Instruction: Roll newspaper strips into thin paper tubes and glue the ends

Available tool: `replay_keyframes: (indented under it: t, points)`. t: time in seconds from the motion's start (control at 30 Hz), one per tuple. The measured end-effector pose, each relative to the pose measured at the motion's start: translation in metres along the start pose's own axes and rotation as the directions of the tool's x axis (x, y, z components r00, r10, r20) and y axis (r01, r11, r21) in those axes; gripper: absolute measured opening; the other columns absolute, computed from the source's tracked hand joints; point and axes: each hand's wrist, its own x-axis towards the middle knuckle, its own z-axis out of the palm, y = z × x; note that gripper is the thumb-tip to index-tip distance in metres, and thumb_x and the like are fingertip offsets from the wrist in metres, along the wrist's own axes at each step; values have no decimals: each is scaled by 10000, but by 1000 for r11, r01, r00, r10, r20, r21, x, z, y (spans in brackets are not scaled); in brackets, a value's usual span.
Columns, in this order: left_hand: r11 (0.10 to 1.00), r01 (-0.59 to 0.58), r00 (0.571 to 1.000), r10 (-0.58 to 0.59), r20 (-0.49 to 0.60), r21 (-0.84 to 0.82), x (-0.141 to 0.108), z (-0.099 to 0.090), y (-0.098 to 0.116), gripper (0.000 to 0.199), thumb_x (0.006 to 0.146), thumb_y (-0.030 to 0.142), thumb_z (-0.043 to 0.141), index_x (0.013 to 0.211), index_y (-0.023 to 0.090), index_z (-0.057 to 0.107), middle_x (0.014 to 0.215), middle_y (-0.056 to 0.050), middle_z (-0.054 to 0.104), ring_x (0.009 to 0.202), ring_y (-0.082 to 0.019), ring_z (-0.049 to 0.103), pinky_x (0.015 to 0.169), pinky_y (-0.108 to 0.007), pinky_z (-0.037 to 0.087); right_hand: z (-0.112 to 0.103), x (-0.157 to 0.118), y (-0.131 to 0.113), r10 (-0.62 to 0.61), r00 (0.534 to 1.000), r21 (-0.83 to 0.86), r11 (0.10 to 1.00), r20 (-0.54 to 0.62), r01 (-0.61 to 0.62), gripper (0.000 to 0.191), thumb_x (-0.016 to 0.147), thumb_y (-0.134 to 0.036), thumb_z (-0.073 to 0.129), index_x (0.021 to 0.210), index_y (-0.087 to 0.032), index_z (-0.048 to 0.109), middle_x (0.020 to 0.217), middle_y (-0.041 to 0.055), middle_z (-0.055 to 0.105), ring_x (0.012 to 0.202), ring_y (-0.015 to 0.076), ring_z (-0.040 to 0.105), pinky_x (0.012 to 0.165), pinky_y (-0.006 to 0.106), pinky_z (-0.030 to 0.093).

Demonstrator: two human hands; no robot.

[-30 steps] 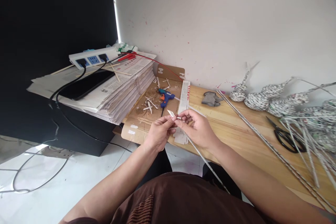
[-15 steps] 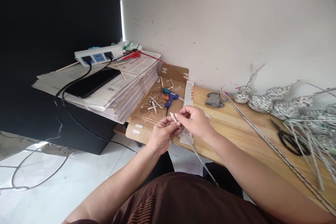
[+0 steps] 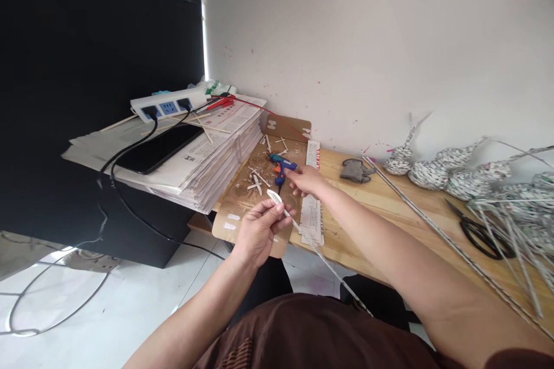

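Observation:
My left hand point(image 3: 262, 228) pinches a rolled paper strip point(image 3: 275, 197) near its flattened, pale end. The rest of the strip trails down to the right, over the table edge towards my lap. My right hand point(image 3: 309, 180) is at the rear of a blue hot glue gun point(image 3: 283, 172); its thumb reaches the grip, and its fingers are loosely bent, not wrapped round it. The gun lies on a stained cardboard sheet point(image 3: 234, 207), and the hand covers its back end. Paper scraps point(image 3: 257, 180) lie beside it.
Left stands a tall newspaper stack point(image 3: 234, 155) bearing a power strip point(image 3: 168, 105) and a black phone point(image 3: 160, 147). Rightward on the wooden table point(image 3: 363, 213) are a grey cloth point(image 3: 357, 170), long paper rods point(image 3: 424, 219), black scissors point(image 3: 480, 233) and woven paper gourd shapes point(image 3: 445, 167).
My right hand has let go of the paper strip and moved forward to the glue gun. My left hand keeps the strip, its end now more exposed. The view has shifted slightly.

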Motion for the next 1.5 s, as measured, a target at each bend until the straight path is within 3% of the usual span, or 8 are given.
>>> replay_keyframes:
  t: [0.17,0.37,0.57,0.77,1.03,1.2,1.37,1.5]
  points:
    - [1000,1,1000,-1,4,5,-2,-4,4,212,695,219,738,835,116,617,850,-78,685,870,-206,680,730,-228,560,14,28,-8,78,992,-219,971,-103,-99,510,663,-661,614,571,-160,598,427,67,577,425,187,594,404,247,405]
    - [1000,5,1000,-5,-10,4,-5,-9,11,199,707,205,728,848,122,616,856,-72,682,889,-208,677,750,-232,557,18,32,-11,135,984,41,991,-113,-131,294,675,-417,695,594,-152,598,421,57,572,425,213,600,376,263,423]
    - [1000,0,1000,0,-8,-10,-3,-10,18,215,692,180,736,866,108,633,855,-77,688,855,-201,683,763,-243,560,10,-2,-11,24,1000,375,927,-10,-18,149,807,-314,589,845,-174,558,675,12,654,576,127,655,491,210,515]
    - [1000,1,1000,-1,17,-24,-1,-7,20,189,705,160,720,863,105,630,856,-87,691,852,-203,684,743,-245,564,3,-53,-4,-253,967,776,616,30,137,296,682,-321,749,869,-195,557,778,-17,619,674,136,656,437,167,446]
    - [999,-32,999,32,9,-12,4,-9,18,167,705,173,722,833,115,633,851,-69,687,805,-171,684,729,-233,566,11,-51,-17,-413,832,880,443,370,-171,157,834,-297,599,901,-169,537,777,11,572,618,86,548,415,145,349]
    - [999,-37,998,37,-46,-1,2,-17,23,177,709,192,723,843,122,632,825,-66,680,838,-183,680,755,-240,562,14,-42,-31,-444,804,846,516,395,-131,182,811,-315,619,904,-187,528,743,-5,546,596,94,543,385,145,306]
    - [999,-43,997,43,-57,0,3,-19,27,190,703,194,728,848,118,633,829,-70,674,831,-178,678,733,-224,563,-2,-78,-37,-493,869,782,562,55,270,230,774,-302,674,906,-207,512,770,-8,551,655,131,594,405,182,357]
    - [999,-40,999,40,-32,4,6,-12,26,185,701,195,729,833,112,630,818,-66,668,809,-169,677,697,-203,560,-22,-108,-21,-450,866,732,662,218,160,290,877,-426,517,740,-172,491,650,-12,491,507,84,499,364,179,230]
